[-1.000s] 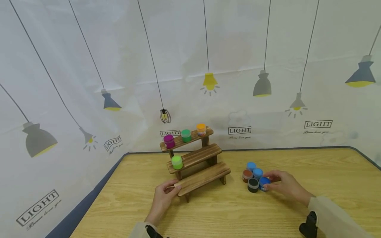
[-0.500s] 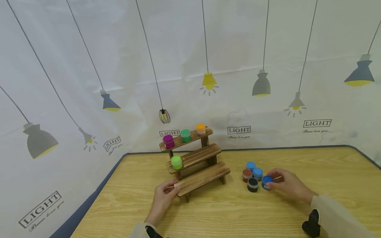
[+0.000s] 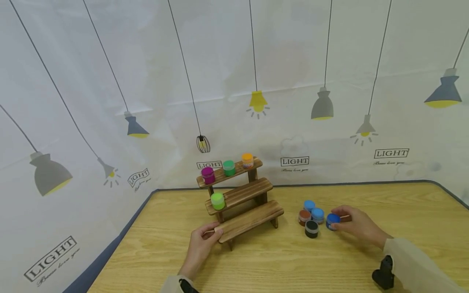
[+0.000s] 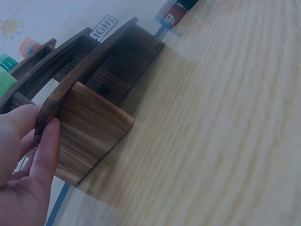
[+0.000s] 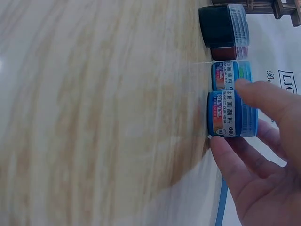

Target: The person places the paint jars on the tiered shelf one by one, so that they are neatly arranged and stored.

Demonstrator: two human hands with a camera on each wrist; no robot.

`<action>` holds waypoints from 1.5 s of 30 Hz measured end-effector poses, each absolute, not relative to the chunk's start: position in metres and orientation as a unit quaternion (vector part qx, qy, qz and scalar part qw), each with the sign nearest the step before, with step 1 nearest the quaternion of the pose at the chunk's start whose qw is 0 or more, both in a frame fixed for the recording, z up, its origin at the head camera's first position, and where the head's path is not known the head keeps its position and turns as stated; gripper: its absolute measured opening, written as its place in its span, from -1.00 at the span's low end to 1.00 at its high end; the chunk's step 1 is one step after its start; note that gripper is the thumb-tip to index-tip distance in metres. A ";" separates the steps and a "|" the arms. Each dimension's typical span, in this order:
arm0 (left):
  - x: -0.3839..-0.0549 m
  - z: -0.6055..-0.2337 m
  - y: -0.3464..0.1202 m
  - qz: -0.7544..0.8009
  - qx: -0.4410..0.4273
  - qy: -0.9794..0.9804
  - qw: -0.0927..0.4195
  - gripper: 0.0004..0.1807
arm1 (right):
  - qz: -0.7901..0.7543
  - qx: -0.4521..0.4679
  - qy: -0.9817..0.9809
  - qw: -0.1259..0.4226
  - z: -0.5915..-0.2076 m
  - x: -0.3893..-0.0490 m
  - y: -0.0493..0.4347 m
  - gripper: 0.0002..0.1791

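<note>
My left hand [image 3: 202, 243] pinches the left end of the lowest step of a three-tier wooden stand [image 3: 253, 219], thumb on top and fingers beneath. At the right, my right hand [image 3: 357, 224] holds a dark blue paint jar [image 3: 332, 221] between thumb and fingers, the jar upright on the table. In the right wrist view the label of this paint jar [image 5: 225, 114] faces the camera. Just left of it cluster two lighter blue jars, one in front [image 3: 317, 215] and one behind, a brown jar [image 3: 304, 217] and a black jar [image 3: 311, 229].
On the top tier stand a purple jar [image 3: 208, 175], a green jar [image 3: 229, 167] and an orange jar [image 3: 247, 160]. A lime green jar [image 3: 218, 201] is at the left end of the middle tier. Behind the wooden table [image 3: 293, 260] hangs a lamp-printed backdrop [image 3: 227, 114].
My right hand has slid the dark blue jar a little right and back, away from the other jars. The left hand stays on the stand's lowest step.
</note>
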State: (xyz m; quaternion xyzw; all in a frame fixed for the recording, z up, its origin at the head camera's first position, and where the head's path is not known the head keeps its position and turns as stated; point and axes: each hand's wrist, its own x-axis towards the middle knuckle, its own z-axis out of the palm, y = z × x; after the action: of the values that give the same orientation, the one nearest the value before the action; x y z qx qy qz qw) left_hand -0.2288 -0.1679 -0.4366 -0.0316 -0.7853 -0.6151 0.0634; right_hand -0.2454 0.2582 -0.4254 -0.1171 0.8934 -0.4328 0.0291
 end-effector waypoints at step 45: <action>-0.229 -0.435 -0.168 -0.615 -0.034 -0.785 0.060 -0.61 | -0.394 -0.306 0.866 -0.007 -0.352 -0.250 0.167 -0.49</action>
State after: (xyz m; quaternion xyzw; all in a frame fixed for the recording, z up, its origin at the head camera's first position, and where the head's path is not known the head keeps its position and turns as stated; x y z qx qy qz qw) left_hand -0.2294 -0.1680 -0.4353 -0.0337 -0.7853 -0.6152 0.0601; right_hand -0.2495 0.1669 -0.3524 -0.3062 0.8665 -0.3942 -0.0074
